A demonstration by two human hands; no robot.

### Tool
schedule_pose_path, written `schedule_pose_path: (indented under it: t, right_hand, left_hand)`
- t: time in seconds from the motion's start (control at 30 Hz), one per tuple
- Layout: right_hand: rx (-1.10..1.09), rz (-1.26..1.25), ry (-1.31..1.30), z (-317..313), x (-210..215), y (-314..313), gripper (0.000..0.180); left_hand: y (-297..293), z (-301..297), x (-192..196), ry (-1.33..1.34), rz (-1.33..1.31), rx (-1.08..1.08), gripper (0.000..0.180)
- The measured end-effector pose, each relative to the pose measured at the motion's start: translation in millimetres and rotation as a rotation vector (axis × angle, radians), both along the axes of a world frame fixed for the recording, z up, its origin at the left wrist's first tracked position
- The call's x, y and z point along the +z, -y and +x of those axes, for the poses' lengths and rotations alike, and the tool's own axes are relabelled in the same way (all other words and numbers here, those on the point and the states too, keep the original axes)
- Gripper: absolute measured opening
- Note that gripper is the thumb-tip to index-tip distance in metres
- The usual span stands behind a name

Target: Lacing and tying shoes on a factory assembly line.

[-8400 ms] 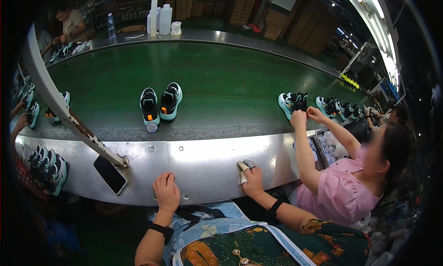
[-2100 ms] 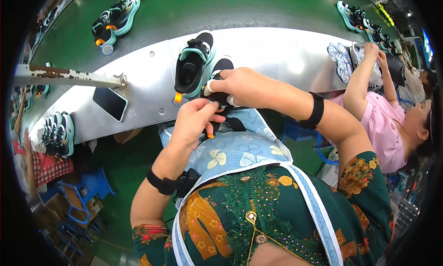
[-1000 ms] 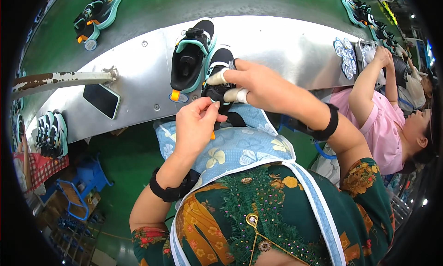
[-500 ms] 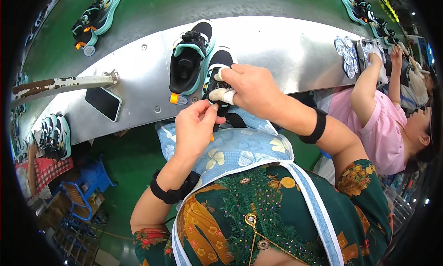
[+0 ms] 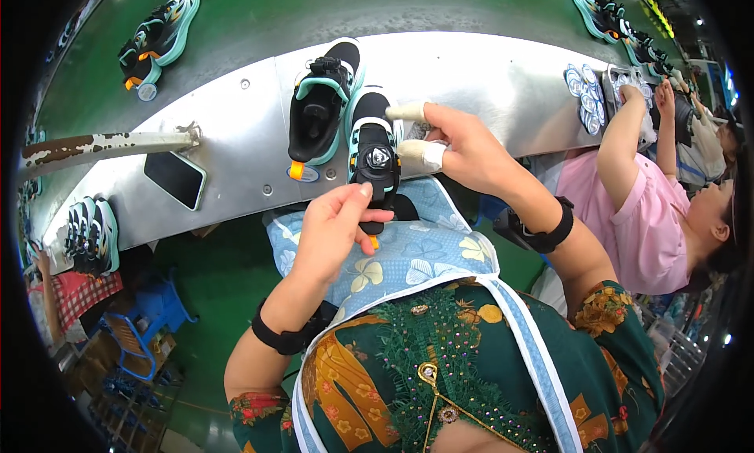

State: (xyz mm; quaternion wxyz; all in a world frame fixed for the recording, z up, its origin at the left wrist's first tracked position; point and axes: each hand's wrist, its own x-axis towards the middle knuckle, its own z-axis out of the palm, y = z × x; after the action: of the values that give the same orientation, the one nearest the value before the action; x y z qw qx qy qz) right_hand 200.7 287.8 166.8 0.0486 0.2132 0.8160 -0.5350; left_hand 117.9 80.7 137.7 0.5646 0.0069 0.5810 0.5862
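A black sneaker with a mint sole and a round dial-like piece on top (image 5: 377,161) lies at the metal table's front edge, its toe pointing away from me. My left hand (image 5: 334,227) is closed at the collar end, thumb and forefinger gripping the shoe near its tongue. An orange heel tab shows by those fingertips. My right hand (image 5: 471,150) is held just right of the shoe, fingers apart, with pale covers on the thumb and forefinger. Left of this shoe stands its matching sneaker (image 5: 318,111), with an orange heel tab and a round tag beside it.
A phone (image 5: 176,178) lies on the metal table (image 5: 236,123) under a worn metal bar (image 5: 110,144). More sneakers (image 5: 161,36) sit on the green surface beyond. At right, a co-worker in pink (image 5: 640,217) reaches toward a tray near round tags (image 5: 587,98). Several shoes (image 5: 93,234) stand at left.
My right hand has drawn back to the right off the shoe and its fingers have spread, uncovering the dial-like piece. My left hand has shifted slightly, still at the collar end.
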Motion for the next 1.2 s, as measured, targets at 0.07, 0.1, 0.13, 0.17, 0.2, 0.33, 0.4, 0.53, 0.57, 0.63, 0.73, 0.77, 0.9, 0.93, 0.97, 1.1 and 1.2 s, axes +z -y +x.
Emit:
schedule_pose_path:
  t: [0.07,0.1,0.13,0.17,0.2,0.33,0.4,0.53,0.57,0.63,0.73,0.77,0.9,0.93,0.97,1.1,1.2]
  right_hand:
    - [0.067,0.03,-0.03,-1,-4,-2,0.041]
    - [0.172,0.108,-0.063,-5,-2,-2,0.041]
    - [0.277,0.186,-0.095,-9,-2,-2,0.042]
    - [0.324,0.122,-0.114,-15,-4,1,0.042]
    - [0.326,0.122,-0.116,-18,-8,0,0.042]
    - [0.471,0.118,-0.204,-27,-25,-3,0.039]
    - [0.391,0.316,-0.197,-26,-27,7,0.036]
    - [0.364,0.227,-0.148,-30,-6,7,0.039]
    - [0.323,0.266,-0.158,-31,-7,11,0.034]
    - [0.327,0.247,-0.149,-34,-17,18,0.028]
    - [0.319,0.145,-0.181,-40,-30,11,0.016]
    - [0.338,0.146,-0.158,-38,-22,11,0.015]
    - [0.448,0.145,-0.18,-36,-15,7,0.023]
    - [0.459,0.115,-0.182,-34,-13,4,0.028]
    - [0.458,0.119,-0.184,-31,-12,1,0.028]
    - [0.379,0.118,-0.216,-14,-20,1,0.044]
    - [0.335,0.216,-0.168,-4,-17,12,0.051]
  left_hand:
    - [-7,-9,6,0.058,-0.029,-0.026,0.034]
    - [-11,-11,6,0.028,-0.088,-0.04,0.034]
    - [-11,-10,4,0.029,-0.087,-0.036,0.034]
    - [-10,-10,1,0.001,-0.08,-0.045,0.033]
    - [-9,-10,-1,-0.027,-0.074,-0.055,0.032]
    - [-11,-8,-3,-0.038,-0.088,-0.051,0.029]
    - [-14,-13,-1,-0.073,-0.187,-0.139,0.026]
    - [-12,-5,-3,-0.092,-0.166,-0.068,0.025]
    - [-14,-5,0,-0.109,-0.165,-0.051,0.025]
    - [-15,-3,2,-0.123,-0.165,-0.037,0.024]
    - [-17,-12,-3,-0.089,-0.183,-0.076,0.023]
    - [-16,-11,-4,-0.098,-0.168,-0.086,0.023]
    - [-16,-14,-3,-0.065,-0.15,-0.068,0.023]
    - [-16,-14,-3,-0.066,-0.149,-0.07,0.023]
    - [-15,-13,-2,-0.078,-0.15,-0.079,0.023]
    - [-15,-12,-3,-0.094,-0.154,-0.077,0.024]
    - [-15,-11,-4,-0.096,-0.133,-0.06,0.023]
